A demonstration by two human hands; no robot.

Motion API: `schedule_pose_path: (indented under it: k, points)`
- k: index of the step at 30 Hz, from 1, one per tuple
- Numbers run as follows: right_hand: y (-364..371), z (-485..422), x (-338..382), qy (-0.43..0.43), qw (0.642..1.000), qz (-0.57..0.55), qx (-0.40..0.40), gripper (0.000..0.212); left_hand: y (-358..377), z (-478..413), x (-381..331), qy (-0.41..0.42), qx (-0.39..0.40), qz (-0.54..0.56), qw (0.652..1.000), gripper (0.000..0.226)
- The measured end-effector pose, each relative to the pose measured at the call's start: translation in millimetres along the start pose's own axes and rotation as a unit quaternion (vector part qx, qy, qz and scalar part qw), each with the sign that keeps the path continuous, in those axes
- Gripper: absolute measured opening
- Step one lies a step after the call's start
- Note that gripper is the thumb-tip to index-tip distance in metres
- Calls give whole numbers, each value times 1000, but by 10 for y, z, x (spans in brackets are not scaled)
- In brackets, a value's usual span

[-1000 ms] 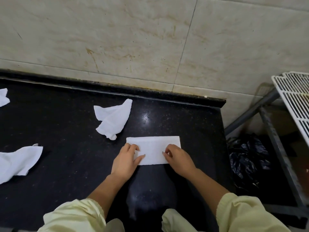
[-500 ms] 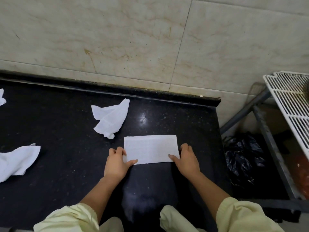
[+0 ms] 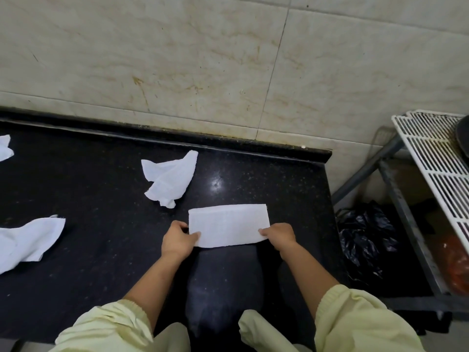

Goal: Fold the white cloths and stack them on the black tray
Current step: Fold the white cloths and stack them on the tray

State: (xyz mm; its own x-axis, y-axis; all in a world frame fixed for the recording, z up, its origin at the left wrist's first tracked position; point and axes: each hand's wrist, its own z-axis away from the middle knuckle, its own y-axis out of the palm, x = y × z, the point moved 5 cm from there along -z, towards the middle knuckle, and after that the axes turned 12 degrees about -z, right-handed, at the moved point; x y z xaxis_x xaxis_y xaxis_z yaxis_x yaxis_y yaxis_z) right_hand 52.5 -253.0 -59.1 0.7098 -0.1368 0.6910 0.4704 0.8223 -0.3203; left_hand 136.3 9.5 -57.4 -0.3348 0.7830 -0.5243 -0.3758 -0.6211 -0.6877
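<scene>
Folding step in hand. Folded cloth (image 3: 228, 224) lies flat on the tabletop (image 3: 101, 186) as a long rectangle. Left hand (image 3: 177, 241) and right hand (image 3: 280, 236) pinch its near corners, fingers (image 3: 264, 232) closed on the fabric. Crumpled cloth (image 3: 170, 179) lies beyond, unfolded. Next move, as judged: a second fold with edges aligned. Black tray not identifiable.

Pinch grips: left hand (image 3: 177, 241), right hand (image 3: 280, 236).

left hand (image 3: 177, 240), right hand (image 3: 281, 236), now pinching cloth (image 3: 228, 224) (corners)
</scene>
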Motion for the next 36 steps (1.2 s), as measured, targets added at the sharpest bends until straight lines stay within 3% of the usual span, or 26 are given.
schedule_pose_path:
  k: [5, 8, 13, 20, 25, 29, 36]
  points:
    - [-171, 44, -44, 9, 998, 52, 19, 12, 75, 21, 117, 17, 62, 7, 998, 31]
    - [-243, 49, -100, 22, 998, 57, 17, 20, 161, 74, 135, 23, 104, 27, 994, 30]
    - [-195, 50, -17, 11, 1000, 1, -4, 21, 136, 6, 218, -8, 62, 96, 993, 18]
    - [-162, 31, 117, -34, 997, 65, -11, 19, 130, -21, 272, -27, 83, 144, 986, 13]
    - [-32, 125, 320, -90, 991, 94, 25, 28, 129, -33, 267, -33, 97, 163, 981, 13]
    - [222, 291, 494, -120, 984, 98, 85, 13, 127, -40, 292, -39, 115, 179, 976, 14]
    - [748, 527, 548, -129, 969, 156, 139, 19, 156, -46, 290, -30, 122, 190, 974, 16]
